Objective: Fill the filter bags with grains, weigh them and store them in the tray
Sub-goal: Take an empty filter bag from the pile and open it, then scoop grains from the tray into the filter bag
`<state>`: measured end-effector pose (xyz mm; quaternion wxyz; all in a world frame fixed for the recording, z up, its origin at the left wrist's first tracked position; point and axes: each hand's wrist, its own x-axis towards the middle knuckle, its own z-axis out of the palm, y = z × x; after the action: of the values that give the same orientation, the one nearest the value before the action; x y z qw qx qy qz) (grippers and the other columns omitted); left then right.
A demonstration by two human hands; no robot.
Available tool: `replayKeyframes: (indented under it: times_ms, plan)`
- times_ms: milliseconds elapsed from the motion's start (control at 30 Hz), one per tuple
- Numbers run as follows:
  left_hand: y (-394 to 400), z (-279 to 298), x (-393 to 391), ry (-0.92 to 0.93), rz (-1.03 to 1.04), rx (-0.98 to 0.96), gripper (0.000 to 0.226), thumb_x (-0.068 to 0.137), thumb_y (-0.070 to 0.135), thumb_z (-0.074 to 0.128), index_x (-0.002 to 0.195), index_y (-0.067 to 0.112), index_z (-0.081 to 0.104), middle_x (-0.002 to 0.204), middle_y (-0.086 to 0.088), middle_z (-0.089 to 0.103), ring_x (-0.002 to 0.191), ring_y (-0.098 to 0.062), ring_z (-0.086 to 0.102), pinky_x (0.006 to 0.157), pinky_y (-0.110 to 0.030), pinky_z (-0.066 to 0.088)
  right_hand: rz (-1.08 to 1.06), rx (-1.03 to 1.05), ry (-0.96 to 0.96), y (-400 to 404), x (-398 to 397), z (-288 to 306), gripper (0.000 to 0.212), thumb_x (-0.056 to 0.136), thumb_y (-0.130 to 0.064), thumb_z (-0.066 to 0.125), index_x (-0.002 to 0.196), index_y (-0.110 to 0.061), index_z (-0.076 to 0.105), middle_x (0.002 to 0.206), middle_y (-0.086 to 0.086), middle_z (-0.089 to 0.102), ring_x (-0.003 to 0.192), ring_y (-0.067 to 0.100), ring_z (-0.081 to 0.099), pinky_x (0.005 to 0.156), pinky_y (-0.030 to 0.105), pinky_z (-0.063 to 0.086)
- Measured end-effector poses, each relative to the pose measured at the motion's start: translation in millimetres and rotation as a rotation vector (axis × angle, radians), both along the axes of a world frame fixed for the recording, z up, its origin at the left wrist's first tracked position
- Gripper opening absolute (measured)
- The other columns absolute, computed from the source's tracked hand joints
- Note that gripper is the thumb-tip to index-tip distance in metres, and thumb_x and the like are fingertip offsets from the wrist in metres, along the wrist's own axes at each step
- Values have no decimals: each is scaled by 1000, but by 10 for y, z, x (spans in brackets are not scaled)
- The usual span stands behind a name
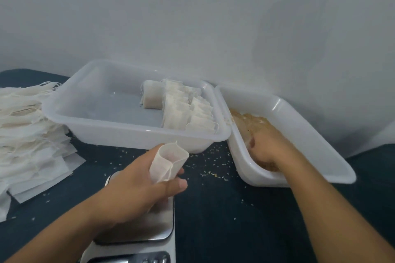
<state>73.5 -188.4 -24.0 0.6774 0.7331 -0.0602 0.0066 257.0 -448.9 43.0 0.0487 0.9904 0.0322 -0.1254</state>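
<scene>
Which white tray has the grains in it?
The tray on the right, where the right hand digs into brown grains. The left tray holds only filled bags.

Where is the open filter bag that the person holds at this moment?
In the head view, the open filter bag is low at centre, in the left hand, above the scale and in front of the storage tray.

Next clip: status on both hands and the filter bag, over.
Left hand holds an open filter bag above the scale. Right hand down in the grain tray, scooping. Filled bags in storage tray. Nothing obstructing.
</scene>
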Motion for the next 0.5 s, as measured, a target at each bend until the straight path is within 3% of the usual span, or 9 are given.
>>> replayKeyframes:
  times_ms: [133,233,333,433,500]
  plan:
    - [-30,20,-17,22,2,-45,38,63,51,81,99,49,67,90,11,72,76,-2,66,69,-21,54,-30,7,13,-5,3,-71,38,106,-35,45,109,-9,73,100,6,73,88,21,68,84,35,56]
    - [-44,39,-43,35,3,-40,37,64,50,80,98,51,67,91,12,73,75,0,65,68,-18,53,-10,49,-54,-154,28,38,52,107,-47,37,125,-9,67,115,11,72,92,21,64,84,36,53]
    - [-46,54,-53,46,36,-37,41,64,49,81,102,54,66,100,11,74,79,0,67,69,-18,54,3,10,-71,-419,87,340,37,105,-45,44,117,-16,64,99,6,72,79,18,66,65,29,45]
    - [-34,65,-61,46,46,-37,40,66,48,82,102,52,66,99,11,73,76,0,67,66,-19,53,-8,-98,-99,-720,163,705,31,102,-42,55,117,-18,67,108,1,72,97,22,64,76,32,46]
    - [-33,73,-67,52,43,-49,40,64,51,82,101,52,66,97,12,73,72,-1,67,63,-19,53,-60,-170,-102,-904,200,878,29,99,-42,61,111,-18,73,97,-4,74,99,21,65,83,34,49]
